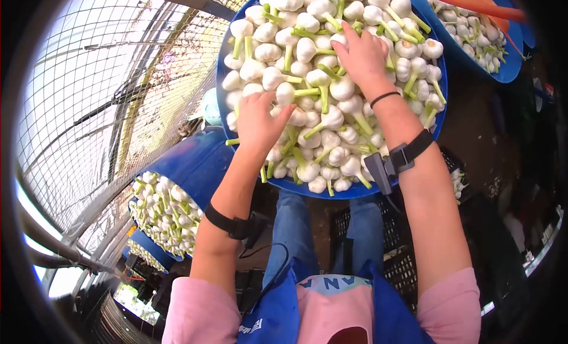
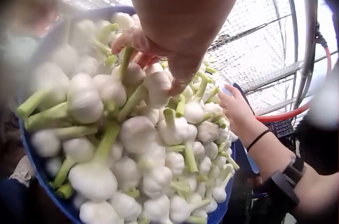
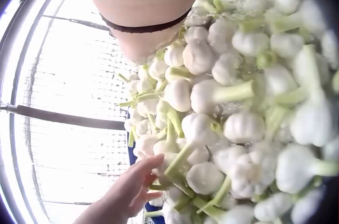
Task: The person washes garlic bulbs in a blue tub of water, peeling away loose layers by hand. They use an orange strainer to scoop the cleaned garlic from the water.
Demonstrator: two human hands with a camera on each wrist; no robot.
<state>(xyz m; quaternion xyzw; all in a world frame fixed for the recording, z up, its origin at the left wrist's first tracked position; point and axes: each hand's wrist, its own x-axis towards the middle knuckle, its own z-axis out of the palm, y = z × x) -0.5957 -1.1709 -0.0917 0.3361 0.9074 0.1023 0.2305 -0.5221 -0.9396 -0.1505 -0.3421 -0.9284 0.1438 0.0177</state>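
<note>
A blue tub (image 1: pixel 442 116) is heaped with white garlic bulbs (image 1: pixel 307 169) with short green stems. At the tub's left side my left hand (image 1: pixel 260 122) rests on the bulbs, its thumb spread away from the fingers. The left wrist view shows those fingers and thumb (image 2: pixel 180 73) over garlic, a bulb (image 2: pixel 158 89) close to the thumb. My right hand (image 1: pixel 362 55) lies on garlic farther back, fingers spread and pointing away. In the right wrist view its fingers are hidden behind the wrist (image 3: pixel 143 17), and the left hand (image 3: pixel 124 192) touches bulbs at the near side.
Another blue tub (image 1: pixel 510 69) of garlic stands at the back right, with an orange hose or handle (image 1: pixel 473 5) over it. On the left, a tilted blue barrel (image 1: pixel 192 163) holds more garlic beside a wire mesh wall (image 1: pixel 77 95). Black crates (image 1: pixel 396 267) are below.
</note>
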